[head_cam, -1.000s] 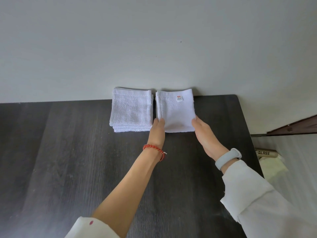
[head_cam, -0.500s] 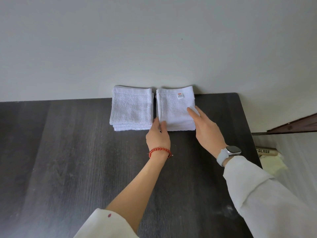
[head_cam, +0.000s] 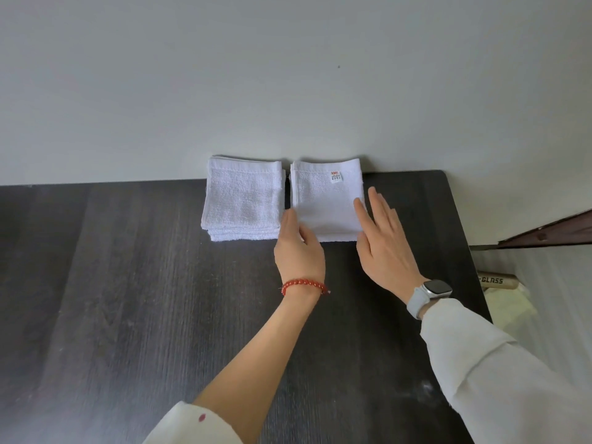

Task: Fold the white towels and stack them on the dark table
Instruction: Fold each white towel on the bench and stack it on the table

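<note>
Head view: flanking the tagged towel [head_cam: 326, 203] at upper centre of the worktop [head_cam: 128, 299], beside the stack [head_cam: 243, 203]; left hand [head_cam: 299, 251] and right hand [head_cam: 384, 238] nearest, each grip lying wide, fingers straight, holding nothing.

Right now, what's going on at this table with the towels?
A person is tidying two piles of folded white towels at the far edge of the dark table, against the wall. The left pile lies untouched. The left hand rests at the near left corner of the right pile, the one with a small label on top, and the right hand lies flat along its right edge, fingers straight. Neither hand is lifting anything.
</note>
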{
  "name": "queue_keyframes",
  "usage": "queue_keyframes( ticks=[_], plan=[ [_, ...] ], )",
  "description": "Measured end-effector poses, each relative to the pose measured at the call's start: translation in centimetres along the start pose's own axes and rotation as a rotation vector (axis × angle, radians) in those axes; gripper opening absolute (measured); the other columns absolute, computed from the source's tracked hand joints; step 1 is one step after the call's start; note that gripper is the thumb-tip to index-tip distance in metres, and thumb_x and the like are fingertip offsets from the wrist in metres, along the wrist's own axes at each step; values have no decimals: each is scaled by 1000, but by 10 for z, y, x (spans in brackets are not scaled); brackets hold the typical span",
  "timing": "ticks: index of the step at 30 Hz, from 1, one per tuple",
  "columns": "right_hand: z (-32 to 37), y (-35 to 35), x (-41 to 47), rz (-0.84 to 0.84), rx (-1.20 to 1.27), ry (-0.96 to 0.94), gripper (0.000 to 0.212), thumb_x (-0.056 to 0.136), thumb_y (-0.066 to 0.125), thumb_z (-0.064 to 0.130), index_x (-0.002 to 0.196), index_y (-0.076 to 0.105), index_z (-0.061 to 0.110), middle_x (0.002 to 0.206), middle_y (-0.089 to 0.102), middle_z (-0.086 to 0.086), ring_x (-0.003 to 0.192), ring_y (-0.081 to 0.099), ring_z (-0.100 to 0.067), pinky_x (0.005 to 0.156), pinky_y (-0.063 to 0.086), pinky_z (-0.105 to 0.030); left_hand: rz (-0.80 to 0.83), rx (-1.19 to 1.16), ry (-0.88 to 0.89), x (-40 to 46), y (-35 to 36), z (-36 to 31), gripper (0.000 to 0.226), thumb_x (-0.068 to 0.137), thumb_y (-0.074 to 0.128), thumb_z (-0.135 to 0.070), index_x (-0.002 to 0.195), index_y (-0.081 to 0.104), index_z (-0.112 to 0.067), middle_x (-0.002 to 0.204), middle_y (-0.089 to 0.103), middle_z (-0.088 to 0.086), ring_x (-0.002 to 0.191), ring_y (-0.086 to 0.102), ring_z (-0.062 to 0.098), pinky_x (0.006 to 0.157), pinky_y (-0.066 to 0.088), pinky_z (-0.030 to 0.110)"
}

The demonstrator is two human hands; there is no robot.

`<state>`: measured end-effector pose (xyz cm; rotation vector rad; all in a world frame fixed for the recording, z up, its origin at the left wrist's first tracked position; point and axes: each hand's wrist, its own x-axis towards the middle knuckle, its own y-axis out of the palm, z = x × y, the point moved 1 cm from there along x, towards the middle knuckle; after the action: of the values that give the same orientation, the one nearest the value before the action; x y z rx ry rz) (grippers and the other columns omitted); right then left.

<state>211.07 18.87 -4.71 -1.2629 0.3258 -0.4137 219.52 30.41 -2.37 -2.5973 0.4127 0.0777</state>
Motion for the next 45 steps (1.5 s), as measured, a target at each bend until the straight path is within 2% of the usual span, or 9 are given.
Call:
queue_keyframes(
  ticks=[5, 15, 23, 25, 27, 32, 36, 39, 45],
  plan=[
    [9, 4, 11, 62, 30, 17, 51, 99, 26, 20, 147, 11, 12, 156, 1, -9, 142, -7, -19, 117, 3, -42, 119, 687, 652, 6, 6, 20, 45, 86, 30, -13, 122, 57, -5, 130, 56, 10, 125, 48, 27, 105, 30, 50],
    [22, -5, 19, 43, 781, 375, 47, 101, 25, 23, 147, 14, 23, 157, -1, 5, 142, 1, -6, 114, 6, -23, 146, 939, 709, 29, -15, 30, 47, 89, 30, -28, 123, 55, -7, 136, 50, 14, 130, 41, 32, 103, 11, 64],
    [35, -15, 36, 71, 1091, 734, 48, 100, 25, 24, 147, 16, 23, 153, 22, 6, 141, 21, -17, 113, 18, -35, -68, 264, -163, 81, -88, 46, 47, 96, 35, -29, 140, 36, -12, 152, 25, 7, 139, 24, 23, 112, 16, 47],
    [35, -17, 44, 80, 1094, 780, 45, 100, 26, 23, 145, 25, 20, 148, 33, 4, 134, 32, -18, 109, 24, -34, 55, -32, -347, 99, -97, 45, 35, 94, 33, -26, 111, 57, -8, 124, 54, 12, 104, 54, 29, 89, 40, 39],
    [34, -20, 49, 98, 1085, 801, 34, 100, 27, 22, 128, 45, 16, 122, 54, 3, 108, 50, -13, 95, 35, -27, 118, -194, -461, 105, -102, 38, 30, 93, 32, -25, 67, 43, -17, 74, 43, 5, 59, 36, 16, 58, 30, 27],
    [40, -23, 54, 124, 1063, 799, 19, 100, 26, 22, 102, 45, 25, 87, 48, 12, 80, 45, -4, 81, 32, -26, 246, -271, -482, 100, -97, 37, 25, 97, 31, -32, 112, 49, -21, 102, 41, -8, 94, 40, 6, 94, 32, 30],
    [40, -19, 42, 17, 1070, 835, 25, 99, 28, 27, 114, 48, 30, 124, 45, 3, 117, 40, -14, 98, 30, -31, 85, -188, -333, 93, -106, 39, 30, 93, 29, -13, 65, 39, -16, 68, 38, 1, 63, 33, 13, 65, 30, 29],
    [45, -16, 23, -110, 1108, 983, 43, 100, 30, 24, 143, 29, 20, 148, 31, 0, 136, 30, -20, 111, 23, -38, -54, -213, -390, 76, -115, 51, 32, 97, 34, -19, 114, 57, -6, 121, 55, 15, 116, 50, 27, 103, 36, 38],
    [76, -15, 1, -105, 1710, 1331, 47, 96, 35, 15, 142, 28, 10, 146, 34, -14, 133, 36, -29, 109, 31, -44, 80, -1052, -935, 37, -119, 55, 49, 99, 33, -29, 141, 29, -5, 142, 39, 12, 132, 38, 28, 105, 33, 43]
  ],
)
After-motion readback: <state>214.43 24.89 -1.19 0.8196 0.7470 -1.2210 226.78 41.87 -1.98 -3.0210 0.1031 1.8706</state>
